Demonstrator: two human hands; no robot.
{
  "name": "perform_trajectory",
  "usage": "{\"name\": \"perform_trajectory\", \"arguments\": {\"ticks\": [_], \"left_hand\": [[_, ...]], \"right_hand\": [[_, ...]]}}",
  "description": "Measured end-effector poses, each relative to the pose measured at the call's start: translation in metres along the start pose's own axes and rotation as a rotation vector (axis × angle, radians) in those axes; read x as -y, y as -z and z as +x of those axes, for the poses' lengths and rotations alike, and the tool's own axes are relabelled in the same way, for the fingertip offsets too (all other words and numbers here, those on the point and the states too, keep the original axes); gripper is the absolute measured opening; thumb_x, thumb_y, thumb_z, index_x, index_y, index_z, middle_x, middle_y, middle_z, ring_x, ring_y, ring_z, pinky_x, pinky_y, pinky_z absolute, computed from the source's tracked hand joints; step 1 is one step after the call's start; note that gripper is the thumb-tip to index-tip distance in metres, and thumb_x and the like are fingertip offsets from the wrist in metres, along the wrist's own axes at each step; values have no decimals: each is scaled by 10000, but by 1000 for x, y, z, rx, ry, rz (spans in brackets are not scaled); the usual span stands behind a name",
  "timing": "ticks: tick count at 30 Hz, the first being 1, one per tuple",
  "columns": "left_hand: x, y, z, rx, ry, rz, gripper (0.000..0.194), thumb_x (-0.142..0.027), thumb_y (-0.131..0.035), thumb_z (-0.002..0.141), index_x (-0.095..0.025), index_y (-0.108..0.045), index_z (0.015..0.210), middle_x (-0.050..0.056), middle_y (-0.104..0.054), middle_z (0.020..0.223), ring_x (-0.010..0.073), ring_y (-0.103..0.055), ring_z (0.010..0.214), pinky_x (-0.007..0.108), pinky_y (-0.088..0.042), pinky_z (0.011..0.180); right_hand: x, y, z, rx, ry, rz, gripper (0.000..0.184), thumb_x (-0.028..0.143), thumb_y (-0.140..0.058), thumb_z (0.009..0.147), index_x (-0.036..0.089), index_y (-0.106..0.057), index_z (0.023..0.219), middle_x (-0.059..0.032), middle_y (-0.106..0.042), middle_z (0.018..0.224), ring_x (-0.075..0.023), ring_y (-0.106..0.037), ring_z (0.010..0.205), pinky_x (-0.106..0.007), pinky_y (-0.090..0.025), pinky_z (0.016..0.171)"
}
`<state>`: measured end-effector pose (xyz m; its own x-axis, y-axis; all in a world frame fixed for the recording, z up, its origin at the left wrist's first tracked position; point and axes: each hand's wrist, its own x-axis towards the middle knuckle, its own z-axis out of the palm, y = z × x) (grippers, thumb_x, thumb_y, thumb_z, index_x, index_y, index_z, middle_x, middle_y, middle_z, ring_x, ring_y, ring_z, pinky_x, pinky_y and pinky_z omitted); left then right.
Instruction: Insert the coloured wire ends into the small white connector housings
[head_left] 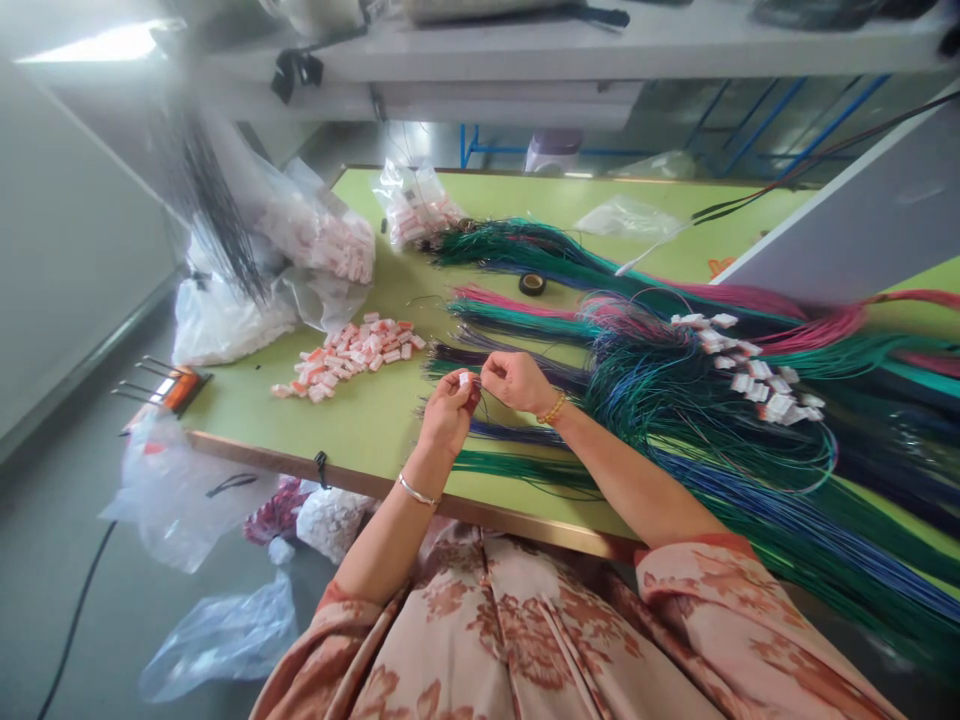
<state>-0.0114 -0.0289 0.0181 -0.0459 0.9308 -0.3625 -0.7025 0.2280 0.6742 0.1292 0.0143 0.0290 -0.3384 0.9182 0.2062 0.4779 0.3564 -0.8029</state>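
Note:
My left hand point(448, 412) is closed in a pinch on a small white connector point(466, 380) held above the green table point(360, 420). Right beside it, my right hand point(517, 382) is closed on a thin dark wire point(487, 402) whose end meets the connector. Both hands hover just above bundles of coloured wires point(675, 400) in green, blue, pink and purple that spread to the right. A loose heap of white and orange connectors point(349, 355) lies on the table to the left of my hands.
Plastic bags of connectors point(330, 240) sit at the far left of the table, another bag point(416, 210) behind. A tape roll point(532, 284) lies mid-table. Finished wires with white connectors point(750, 365) rest on the bundles. More bags point(195, 500) hang below the table's near edge.

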Motion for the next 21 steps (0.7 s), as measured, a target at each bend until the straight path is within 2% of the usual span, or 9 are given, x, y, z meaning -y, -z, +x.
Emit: {"name": "perform_trajectory", "arguments": {"ticks": [8, 13, 18, 21], "left_hand": [[-1, 0, -3, -29, -46, 83, 288, -157, -821, 645, -168, -622, 853, 2, -665, 802, 86, -593, 726, 236, -431, 728], [-5, -2, -3, -68, -54, 190, 335, -208, -855, 602, -161, -621, 837, 5, -671, 774, 92, -590, 693, 248, -426, 703], [-8, -3, -1, -71, -66, 239, 336, -207, -857, 585, -155, -630, 827, 18, -678, 772, 100, -594, 689, 251, -419, 680], [-6, -3, -1, -79, -67, 269, 334, -190, -854, 580, -153, -638, 831, 17, -672, 762, 103, -595, 690, 254, -424, 684]], "right_hand": [[3, -3, -3, 21, 75, 2, 170, 292, -543, 802, 165, -591, 698, 10, -588, 593, -88, -443, 511, -221, -333, 525], [5, -6, -6, -50, 177, -72, 152, 255, -531, 809, 173, -565, 686, -17, -610, 652, -106, -474, 567, -238, -359, 578], [3, -5, -6, -56, 132, -21, 136, 266, -539, 816, 176, -576, 722, -20, -626, 679, -115, -498, 588, -243, -383, 597], [-2, -9, -5, -9, 67, 41, 170, 305, -546, 821, 168, -590, 733, -13, -622, 669, -110, -483, 573, -239, -377, 575]]}}
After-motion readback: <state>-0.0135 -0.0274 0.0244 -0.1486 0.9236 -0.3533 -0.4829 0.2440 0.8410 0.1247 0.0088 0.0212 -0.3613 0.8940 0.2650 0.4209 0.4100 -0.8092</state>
